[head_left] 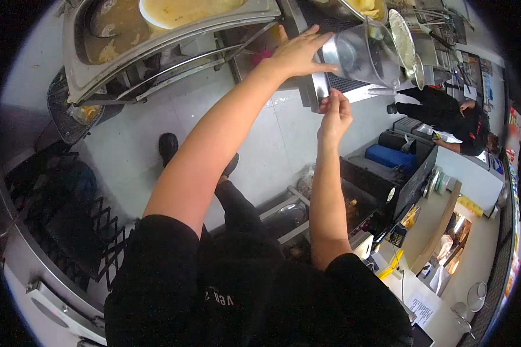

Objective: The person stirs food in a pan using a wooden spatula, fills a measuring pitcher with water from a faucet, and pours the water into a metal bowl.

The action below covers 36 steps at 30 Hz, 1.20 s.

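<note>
My left hand [300, 53] is stretched out over a metal counter edge [314, 95], fingers and thumb spread. Its fingertips reach the near end of a clear see-through container [362, 55]; whether they press on it I cannot tell. Below it, my right hand [335, 117] has its fingers pinched together close to the end of the same metal edge. What lies between those fingertips, if anything, is too small to make out. A dark perforated mat [344, 85] lies beside and partly under the container.
A steel basin of brownish liquid [107, 34] with a white bowl [162, 13] stands upper left. Yellow food [366, 7] sits beyond the container. A person in dark clothes [472, 124] stands at right. Black crates [58, 220] are at lower left; a worktop [469, 254] lies lower right.
</note>
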Tool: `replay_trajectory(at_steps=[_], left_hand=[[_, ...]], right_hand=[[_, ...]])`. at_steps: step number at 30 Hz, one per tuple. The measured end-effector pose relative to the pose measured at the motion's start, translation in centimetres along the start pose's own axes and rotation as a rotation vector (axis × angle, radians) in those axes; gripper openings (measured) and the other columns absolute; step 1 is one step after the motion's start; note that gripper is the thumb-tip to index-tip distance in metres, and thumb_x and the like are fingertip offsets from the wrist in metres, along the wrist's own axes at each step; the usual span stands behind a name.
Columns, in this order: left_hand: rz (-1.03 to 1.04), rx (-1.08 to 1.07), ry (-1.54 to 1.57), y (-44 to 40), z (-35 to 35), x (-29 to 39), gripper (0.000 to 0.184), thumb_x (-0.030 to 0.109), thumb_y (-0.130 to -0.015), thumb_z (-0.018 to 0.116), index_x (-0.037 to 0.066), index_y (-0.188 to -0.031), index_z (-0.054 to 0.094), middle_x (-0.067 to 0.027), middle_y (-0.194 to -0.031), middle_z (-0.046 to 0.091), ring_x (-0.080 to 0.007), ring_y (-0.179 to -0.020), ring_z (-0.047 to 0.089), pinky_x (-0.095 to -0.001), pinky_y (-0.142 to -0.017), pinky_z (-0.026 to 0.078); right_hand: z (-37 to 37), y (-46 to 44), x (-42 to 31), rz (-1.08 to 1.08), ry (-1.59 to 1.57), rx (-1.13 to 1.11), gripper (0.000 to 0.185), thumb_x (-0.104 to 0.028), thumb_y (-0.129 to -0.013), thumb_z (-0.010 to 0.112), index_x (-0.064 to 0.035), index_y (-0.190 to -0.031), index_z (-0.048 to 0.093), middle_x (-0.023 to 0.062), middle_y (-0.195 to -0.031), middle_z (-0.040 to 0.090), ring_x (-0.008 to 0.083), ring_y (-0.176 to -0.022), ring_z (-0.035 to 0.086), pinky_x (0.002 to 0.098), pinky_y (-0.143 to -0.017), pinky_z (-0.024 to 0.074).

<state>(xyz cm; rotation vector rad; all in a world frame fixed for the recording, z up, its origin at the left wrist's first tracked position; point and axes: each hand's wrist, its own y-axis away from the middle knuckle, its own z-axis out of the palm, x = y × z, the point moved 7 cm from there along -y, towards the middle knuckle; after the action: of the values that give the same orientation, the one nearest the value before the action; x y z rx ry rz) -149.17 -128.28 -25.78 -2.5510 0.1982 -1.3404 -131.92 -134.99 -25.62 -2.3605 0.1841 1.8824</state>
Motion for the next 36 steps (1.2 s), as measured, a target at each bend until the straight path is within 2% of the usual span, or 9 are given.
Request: replay_trajectory(at_steps=[5, 11, 12, 13, 15, 19, 23, 29, 36], left_hand=[[0.038, -0.048, -0.061, 0.0, -0.4, 0.0, 0.088, 0.067, -0.071, 0.056, 0.02, -0.14, 0.03, -0.019, -0.144, 0.026, -0.0303, -0.133, 0.028, -0.0702, -0.099, 0.005], [-0.03, -0.05, -0.048, -0.4, -1.1, 0.3, 0.087, 0.072, -0.07, 0.052, 0.019, -0.137, 0.038, -0.0172, -0.142, 0.031, -0.0323, -0.131, 0.032, -0.0698, -0.099, 0.006], [-0.028, -0.036, -0.059, -0.4, -1.0, 0.2, 0.093, 0.077, -0.066, 0.048, 0.017, -0.136, 0.038, -0.0156, -0.142, 0.033, -0.0279, -0.132, 0.03, -0.0706, -0.099, 0.006], [-0.028, -0.052, -0.089, -0.5, -0.6, 0.0, 0.093, 0.076, -0.067, 0.05, 0.016, -0.137, 0.038, -0.0159, -0.142, 0.033, -0.0288, -0.131, 0.032, -0.0705, -0.099, 0.007], [-0.089, -0.206, -0.038, -0.1, -3.0, 1.6, 0.088, 0.065, -0.074, 0.054, 0.008, -0.138, 0.032, -0.0175, -0.143, 0.029, -0.0312, -0.133, 0.027, -0.0608, -0.106, 0.009], [-0.081, -0.163, -0.065, -0.1, -2.8, 1.8, 0.088, 0.066, -0.073, 0.054, 0.009, -0.137, 0.035, -0.0188, -0.142, 0.031, -0.032, -0.13, 0.032, -0.0617, -0.104, 0.011], [-0.098, -0.143, -0.077, -0.2, -2.8, 2.3, 0.089, 0.064, -0.071, 0.057, 0.008, -0.137, 0.036, -0.0203, -0.141, 0.032, -0.0343, -0.126, 0.038, -0.0615, -0.104, 0.011], [-0.085, -0.112, -0.001, -0.5, -2.1, 1.7, 0.088, 0.063, -0.071, 0.058, 0.008, -0.137, 0.036, -0.0211, -0.141, 0.032, -0.035, -0.125, 0.039, -0.0587, -0.105, 0.014], [-0.098, -0.128, -0.089, -0.4, -2.3, 1.6, 0.087, 0.063, -0.072, 0.058, 0.009, -0.136, 0.036, -0.0202, -0.141, 0.032, -0.0346, -0.126, 0.038, -0.0614, -0.103, 0.014]], right_hand=[[0.0, -0.3, 0.1, -0.005, 0.036, 0.008, 0.025, -0.02, -0.089, 0.056, 0.0038, -0.097, 0.059, 0.0032, -0.067, 0.056, 0.0087, -0.057, 0.051, 0.0217, -0.051, 0.0423], [0.0, -0.4, 0.1, 0.015, 0.144, 0.072, 0.032, -0.028, -0.09, 0.053, 0.0031, -0.095, 0.06, 0.0027, -0.066, 0.056, 0.0077, -0.056, 0.049, 0.0212, -0.05, 0.0385], [0.3, -0.3, 0.0, 0.031, 0.092, 0.065, 0.033, -0.029, -0.091, 0.053, 0.0025, -0.095, 0.061, 0.0026, -0.065, 0.055, 0.0073, -0.056, 0.048, 0.0212, -0.049, 0.0375], [0.6, -0.2, 0.0, 0.045, 0.038, 0.059, 0.033, -0.03, -0.091, 0.052, 0.0019, -0.094, 0.061, 0.0025, -0.065, 0.055, 0.0069, -0.055, 0.047, 0.0212, -0.048, 0.0364], [0.6, 0.0, -0.1, 0.05, 0.045, 0.089, 0.035, -0.032, -0.092, 0.051, 0.0015, -0.093, 0.062, 0.0021, -0.064, 0.056, 0.0063, -0.054, 0.046, 0.0207, -0.047, 0.0346], [0.7, -0.2, -0.4, 0.006, 0.125, 0.106, 0.036, -0.032, -0.092, 0.051, 0.0011, -0.089, 0.063, 0.002, -0.058, 0.054, 0.0066, -0.048, 0.045, 0.021, -0.044, 0.0343], [0.8, 0.0, -0.7, 0.039, 0.038, 0.116, 0.034, -0.03, -0.092, 0.051, 0.0005, -0.084, 0.062, 0.0025, -0.057, 0.054, 0.006, -0.044, 0.044, 0.0208, -0.041, 0.0338], [0.6, -0.1, -0.2, 0.046, 0.005, 0.131, 0.034, -0.029, -0.092, 0.051, 0.001, -0.082, 0.062, 0.0029, -0.055, 0.054, 0.0063, -0.044, 0.045, 0.0209, -0.04, 0.0345], [0.7, -0.1, -0.3, 0.045, 0.018, 0.137, 0.034, -0.029, -0.092, 0.051, 0.0007, -0.081, 0.062, 0.0026, -0.055, 0.054, 0.0064, -0.044, 0.045, 0.0213, -0.039, 0.0347]])
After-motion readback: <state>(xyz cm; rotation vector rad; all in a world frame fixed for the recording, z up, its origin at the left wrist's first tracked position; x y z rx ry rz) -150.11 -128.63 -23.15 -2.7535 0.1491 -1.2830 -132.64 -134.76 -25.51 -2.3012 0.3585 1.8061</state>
